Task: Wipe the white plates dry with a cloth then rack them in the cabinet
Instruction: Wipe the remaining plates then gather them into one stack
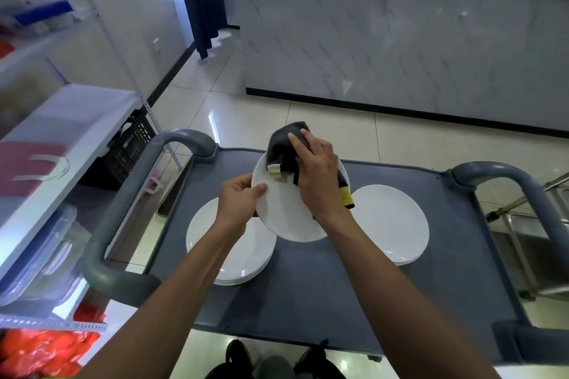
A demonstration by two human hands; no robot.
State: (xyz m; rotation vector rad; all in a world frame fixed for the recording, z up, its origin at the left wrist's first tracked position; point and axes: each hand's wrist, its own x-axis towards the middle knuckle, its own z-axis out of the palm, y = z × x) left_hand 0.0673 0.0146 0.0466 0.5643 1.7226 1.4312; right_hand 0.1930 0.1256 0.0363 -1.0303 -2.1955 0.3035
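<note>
My left hand (pixel 238 197) grips the left rim of a white plate (pixel 286 218) held tilted above the grey cart top (pixel 323 286). My right hand (pixel 317 172) presses a dark cloth (pixel 284 148) with a yellow edge against the plate's upper face, fingers spread over the cloth. A stack of white plates (pixel 215 255) lies on the cart below my left hand. Another stack of white plates (pixel 397 224) lies to the right.
The cart has grey handles at the left (pixel 123 194) and the right (pixel 523 191). White shelving (pixel 61 138) with plastic boxes stands at the left. A marble-faced counter (pixel 400 49) is ahead. A metal frame (pixel 529 224) stands at the right.
</note>
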